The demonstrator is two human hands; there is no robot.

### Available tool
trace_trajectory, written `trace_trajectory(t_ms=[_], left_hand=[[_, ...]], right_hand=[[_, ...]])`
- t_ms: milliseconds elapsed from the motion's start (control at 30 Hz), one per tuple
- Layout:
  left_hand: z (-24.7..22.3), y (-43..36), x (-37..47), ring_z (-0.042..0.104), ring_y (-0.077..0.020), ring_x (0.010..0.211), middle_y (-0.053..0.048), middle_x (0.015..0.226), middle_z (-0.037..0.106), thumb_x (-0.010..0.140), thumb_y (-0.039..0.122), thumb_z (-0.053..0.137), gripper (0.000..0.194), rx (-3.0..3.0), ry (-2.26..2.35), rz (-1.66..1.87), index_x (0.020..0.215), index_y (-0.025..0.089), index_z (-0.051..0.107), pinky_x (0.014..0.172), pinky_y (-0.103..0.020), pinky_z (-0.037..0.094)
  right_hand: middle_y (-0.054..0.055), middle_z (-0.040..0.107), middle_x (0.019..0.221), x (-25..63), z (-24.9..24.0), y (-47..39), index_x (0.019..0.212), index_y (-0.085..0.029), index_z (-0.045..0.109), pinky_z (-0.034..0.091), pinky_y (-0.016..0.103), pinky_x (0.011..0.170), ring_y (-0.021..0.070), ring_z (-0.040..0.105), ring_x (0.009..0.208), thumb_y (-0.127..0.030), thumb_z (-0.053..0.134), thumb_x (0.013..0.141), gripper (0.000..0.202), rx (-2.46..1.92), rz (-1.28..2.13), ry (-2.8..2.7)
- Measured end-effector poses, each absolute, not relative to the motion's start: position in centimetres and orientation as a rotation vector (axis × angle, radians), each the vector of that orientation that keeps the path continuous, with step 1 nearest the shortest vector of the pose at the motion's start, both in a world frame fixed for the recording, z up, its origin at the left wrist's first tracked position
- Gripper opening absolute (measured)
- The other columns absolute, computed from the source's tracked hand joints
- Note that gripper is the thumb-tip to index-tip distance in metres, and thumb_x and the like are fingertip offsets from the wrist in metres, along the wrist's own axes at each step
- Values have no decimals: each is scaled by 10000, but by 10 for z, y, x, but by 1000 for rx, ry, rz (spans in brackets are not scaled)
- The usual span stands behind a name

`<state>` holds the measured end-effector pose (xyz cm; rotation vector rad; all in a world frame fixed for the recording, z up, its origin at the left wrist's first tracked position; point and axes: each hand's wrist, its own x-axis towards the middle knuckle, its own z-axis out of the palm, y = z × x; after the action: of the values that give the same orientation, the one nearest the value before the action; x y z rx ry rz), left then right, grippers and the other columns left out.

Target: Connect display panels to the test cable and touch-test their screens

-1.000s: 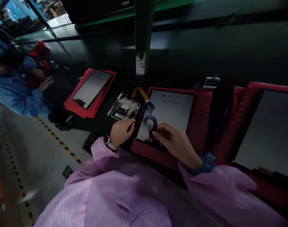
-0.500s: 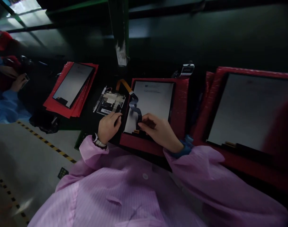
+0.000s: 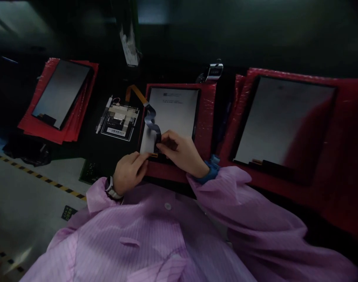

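Note:
My right hand [image 3: 183,153] pinches the lower end of a dark, wavy flex cable [image 3: 152,121] between thumb and fingertips. Beneath it lies a display panel [image 3: 175,111], its pale back facing up. My left hand [image 3: 128,171] reaches to the panel's lower left corner, index finger stretched out beside a small orange connector tab [image 3: 153,155]. Its thumb is apart from that finger. At the top, the cable joins an orange ribbon [image 3: 137,95] that bends toward a circuit board assembly [image 3: 120,120] with a barcode label. The exact contact at the connector is too dark to tell.
A white pen-like tool [image 3: 104,114] lies left of the board. Red sheets [image 3: 206,121] lie under the panel. Other panels rest on red packs at left [image 3: 63,92] and right [image 3: 281,121]. A small metal-framed device [image 3: 214,71] stands behind. A black bag [image 3: 27,150] sits at the table's left edge.
My left hand has moved from beside the board to the panel's lower corner, and its index finger has stretched out. My right hand keeps the cable end. The view has shifted right.

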<state>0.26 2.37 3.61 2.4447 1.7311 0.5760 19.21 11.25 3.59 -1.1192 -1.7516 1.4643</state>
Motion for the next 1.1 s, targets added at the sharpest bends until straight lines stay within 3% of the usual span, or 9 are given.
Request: trace_trajectory(t_ms=[400, 933, 1100], left_hand=[[23, 24, 5, 515, -156, 613, -24, 713, 571, 958, 278, 489, 321, 2662, 1606, 744, 1211, 207, 673, 584, -313, 351], [33, 30, 11, 523, -150, 595, -14, 695, 565, 957, 271, 515, 259, 2607, 1629, 683, 1142, 174, 668, 556, -303, 363], [36, 31, 10, 554, -157, 618, -25, 741, 599, 973, 335, 480, 273, 2583, 1628, 571, 1107, 184, 665, 579, -295, 390]], right_hand=[[-29, 565, 669, 194, 43, 113, 788, -215, 480, 420, 247, 580, 106, 531, 598, -278, 589, 845, 138, -1154, 1461, -1700], [-40, 565, 680, 195, 44, 114, 791, -204, 484, 421, 235, 604, 88, 530, 609, -200, 599, 851, 131, -1109, 1451, -1703], [-40, 560, 679, 195, 44, 114, 779, -204, 495, 425, 239, 613, 91, 528, 614, -184, 601, 848, 128, -1100, 1432, -1711]])
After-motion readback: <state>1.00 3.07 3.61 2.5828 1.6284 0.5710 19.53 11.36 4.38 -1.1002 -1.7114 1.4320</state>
